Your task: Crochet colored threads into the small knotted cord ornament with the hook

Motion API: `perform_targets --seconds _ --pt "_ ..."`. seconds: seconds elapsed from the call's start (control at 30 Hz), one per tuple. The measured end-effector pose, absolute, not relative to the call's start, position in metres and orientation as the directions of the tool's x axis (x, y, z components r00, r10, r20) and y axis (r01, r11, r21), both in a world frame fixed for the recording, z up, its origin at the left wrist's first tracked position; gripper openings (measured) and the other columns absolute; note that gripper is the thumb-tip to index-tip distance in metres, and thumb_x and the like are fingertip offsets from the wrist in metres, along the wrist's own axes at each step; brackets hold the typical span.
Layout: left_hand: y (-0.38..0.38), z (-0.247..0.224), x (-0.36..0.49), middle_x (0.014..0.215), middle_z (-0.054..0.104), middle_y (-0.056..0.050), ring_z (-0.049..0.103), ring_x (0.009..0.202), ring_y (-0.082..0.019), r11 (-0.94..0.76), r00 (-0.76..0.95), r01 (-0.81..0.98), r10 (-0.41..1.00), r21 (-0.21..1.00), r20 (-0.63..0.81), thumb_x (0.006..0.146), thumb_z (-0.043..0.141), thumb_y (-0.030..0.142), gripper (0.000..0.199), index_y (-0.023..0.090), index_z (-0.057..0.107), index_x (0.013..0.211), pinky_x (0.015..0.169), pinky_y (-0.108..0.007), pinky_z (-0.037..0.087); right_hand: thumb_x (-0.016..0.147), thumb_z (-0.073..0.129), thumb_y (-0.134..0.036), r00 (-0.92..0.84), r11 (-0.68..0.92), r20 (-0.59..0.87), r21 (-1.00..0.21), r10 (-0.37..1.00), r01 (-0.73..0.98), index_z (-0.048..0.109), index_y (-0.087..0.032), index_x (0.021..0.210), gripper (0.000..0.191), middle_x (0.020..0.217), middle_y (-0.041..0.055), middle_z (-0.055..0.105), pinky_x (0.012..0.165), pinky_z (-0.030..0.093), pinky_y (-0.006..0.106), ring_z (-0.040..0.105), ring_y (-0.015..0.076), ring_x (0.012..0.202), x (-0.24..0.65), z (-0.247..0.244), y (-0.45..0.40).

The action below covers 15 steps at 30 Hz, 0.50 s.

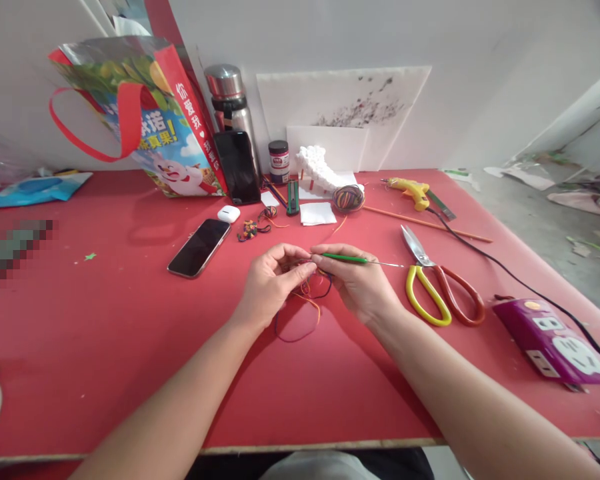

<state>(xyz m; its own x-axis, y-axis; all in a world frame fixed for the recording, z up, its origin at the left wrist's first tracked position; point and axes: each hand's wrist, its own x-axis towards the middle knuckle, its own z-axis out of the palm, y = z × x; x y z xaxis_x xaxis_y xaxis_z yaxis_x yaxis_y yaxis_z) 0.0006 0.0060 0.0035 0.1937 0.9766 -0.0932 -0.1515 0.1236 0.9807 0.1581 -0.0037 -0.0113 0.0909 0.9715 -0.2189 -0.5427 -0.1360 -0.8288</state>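
Observation:
Above the red table (145, 360), my left hand (277, 277) pinches multicoloured yarn (307, 291) between thumb and fingers. Right beside it, my right hand (355, 280) is closed around a green-handled crochet hook (347, 258), whose thin metal end points to the right. Its fingertips meet those of my left hand at the yarn. Loose strands in orange, purple and dark blue hang below both hands. One orange strand shows behind the hands near a multicoloured yarn ball (349, 198).
Scissors (427, 267) lie right of my hands, with a yellow glue gun (410, 192) and purple power strip (555, 340) beyond. A phone (200, 248) and earbud case (229, 213) lie left. Behind stand a bag (165, 153), a bottle (235, 107) and a jar (279, 162).

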Motion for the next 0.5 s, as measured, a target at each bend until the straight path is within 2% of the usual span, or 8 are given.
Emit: perform_targets --seconds 0.17,0.33,0.4,0.5 --pt "0.008 0.006 -0.004 0.075 0.075 -0.002 0.067 0.068 -0.013 0.017 0.173 -0.092 0.985 0.996 -0.001 0.076 0.095 0.039 0.027 0.018 0.078 0.082 0.067 -0.025 0.054 0.055 0.108 -0.015 -0.142 -0.355 -0.351 -0.675 0.926 -0.646 0.086 -0.018 0.076 0.030 0.075 -0.0003 0.082 0.064 0.063 0.017 0.074 0.0092 0.067 0.161 -0.014 -0.003" --pt "0.013 0.008 -0.010 0.071 0.074 -0.002 0.069 0.066 -0.015 -0.117 0.220 -0.007 0.969 0.993 0.116 0.082 0.090 0.037 0.022 0.019 0.077 0.080 0.069 -0.027 0.056 0.075 0.095 -0.003 -0.337 -0.513 -0.389 -0.583 0.857 -0.630 0.084 -0.013 0.084 0.017 0.077 0.0037 0.082 0.058 0.061 0.011 0.078 0.0103 0.070 0.165 -0.015 -0.002" --pt "0.014 0.009 -0.013 0.076 0.074 -0.002 0.067 0.069 -0.014 -0.217 0.214 0.035 0.955 0.976 0.205 0.085 0.086 0.035 0.017 0.019 0.079 0.082 0.070 -0.027 0.055 0.078 0.091 0.002 -0.380 -0.548 -0.402 -0.512 0.833 -0.661 0.082 -0.011 0.086 0.018 0.079 0.0042 0.082 0.059 0.062 0.009 0.081 0.0110 0.074 0.166 -0.016 -0.001" --pt "0.016 0.011 -0.019 0.093 0.072 -0.004 0.061 0.076 -0.012 -0.397 0.203 0.081 0.905 0.914 0.375 0.090 0.080 0.028 0.010 0.022 0.085 0.097 0.072 -0.026 0.054 0.079 0.088 0.006 -0.380 -0.548 -0.413 -0.451 0.828 -0.704 0.080 -0.009 0.088 0.020 0.082 0.0063 0.081 0.060 0.063 0.008 0.083 0.0135 0.079 0.170 -0.018 0.001"
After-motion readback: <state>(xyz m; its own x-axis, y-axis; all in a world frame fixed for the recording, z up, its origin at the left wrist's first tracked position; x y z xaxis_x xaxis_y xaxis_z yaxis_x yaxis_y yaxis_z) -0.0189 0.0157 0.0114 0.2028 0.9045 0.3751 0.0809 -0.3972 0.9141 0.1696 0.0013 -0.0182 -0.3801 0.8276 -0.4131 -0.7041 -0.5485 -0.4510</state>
